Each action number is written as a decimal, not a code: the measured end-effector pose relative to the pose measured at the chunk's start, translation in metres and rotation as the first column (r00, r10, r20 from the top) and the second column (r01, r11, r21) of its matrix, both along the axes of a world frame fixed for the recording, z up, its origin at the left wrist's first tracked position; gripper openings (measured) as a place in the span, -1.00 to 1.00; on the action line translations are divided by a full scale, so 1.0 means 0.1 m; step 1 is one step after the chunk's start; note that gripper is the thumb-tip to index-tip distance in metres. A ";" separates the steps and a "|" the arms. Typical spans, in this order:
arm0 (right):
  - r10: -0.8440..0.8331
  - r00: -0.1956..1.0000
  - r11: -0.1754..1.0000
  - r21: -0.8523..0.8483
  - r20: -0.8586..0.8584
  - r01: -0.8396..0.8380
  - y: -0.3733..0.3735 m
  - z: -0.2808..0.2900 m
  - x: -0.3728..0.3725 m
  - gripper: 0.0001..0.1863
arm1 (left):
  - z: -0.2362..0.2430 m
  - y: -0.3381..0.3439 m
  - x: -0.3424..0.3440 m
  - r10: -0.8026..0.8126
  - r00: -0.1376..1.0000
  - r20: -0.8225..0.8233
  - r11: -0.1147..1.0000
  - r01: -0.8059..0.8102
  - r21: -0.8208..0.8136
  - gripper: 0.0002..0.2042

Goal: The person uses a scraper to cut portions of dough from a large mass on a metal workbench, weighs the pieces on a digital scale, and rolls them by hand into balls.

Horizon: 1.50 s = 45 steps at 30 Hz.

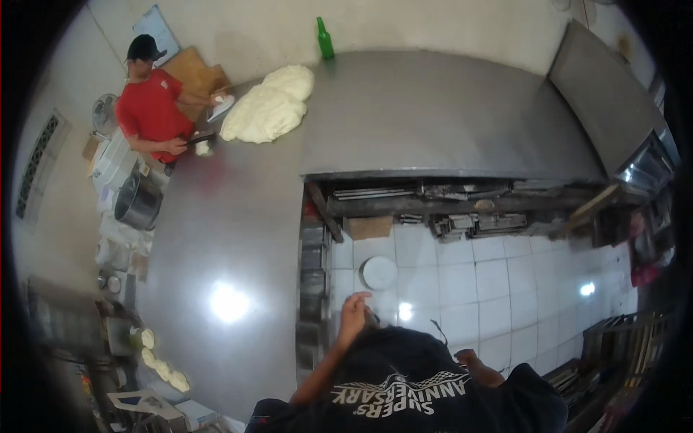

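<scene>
My left hand (353,316) hangs in front of me, beside the inner edge of the steel worktable (245,231). Its fingers are loosely extended to the right, and I see nothing held in them. Low by my right side is my right hand (468,356), small in view, with its fingers too unclear to read. Both hands are apart from the tabletop. A large mound of pale dough (267,108) rests on the far left of the table. Several small dough pieces (164,369) lie in a row at the near left edge.
A co-worker in a red shirt (153,108) stands at the far left, holding a dark-handled tool (201,138) beside a pale metal object (220,108). A green bottle (325,40) stands against the wall. A round white container (379,273) is on the tiled floor. Trays fill shelves (476,224) underneath.
</scene>
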State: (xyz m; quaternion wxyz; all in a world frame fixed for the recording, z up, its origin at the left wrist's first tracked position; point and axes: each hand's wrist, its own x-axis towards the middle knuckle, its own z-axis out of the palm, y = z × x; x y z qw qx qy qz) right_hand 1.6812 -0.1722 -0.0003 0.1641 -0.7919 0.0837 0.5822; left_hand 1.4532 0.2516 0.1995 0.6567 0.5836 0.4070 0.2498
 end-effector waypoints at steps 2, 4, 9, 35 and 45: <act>-0.014 1.000 0.999 0.043 -0.019 0.015 0.55 0.07 0.15 -0.76 | -0.04 0.26 -0.06 0.053 0.998 -0.015 0.998 -0.053 0.019 -0.74; 0.483 0.852 0.837 0.178 0.204 -0.517 0.58 -0.63 0.86 -0.70 | -0.08 0.53 0.10 0.007 0.999 0.039 1.000 -0.007 0.007 -0.73; 0.350 0.749 0.758 0.300 0.563 -0.579 2.79 -0.35 1.15 -0.68 | -0.20 1.18 -0.28 0.101 0.995 0.004 0.994 -0.101 0.043 -0.74; 0.603 0.588 0.286 0.542 0.539 -0.790 6.36 2.23 -0.20 -0.61 | -0.19 1.55 -1.04 0.494 0.858 0.139 0.867 -0.497 -0.013 -0.83; 0.563 0.748 0.172 0.835 0.352 -0.523 7.35 3.07 -0.23 -0.65 | -0.25 1.85 -1.15 0.632 0.775 0.016 0.774 -0.632 0.031 -0.81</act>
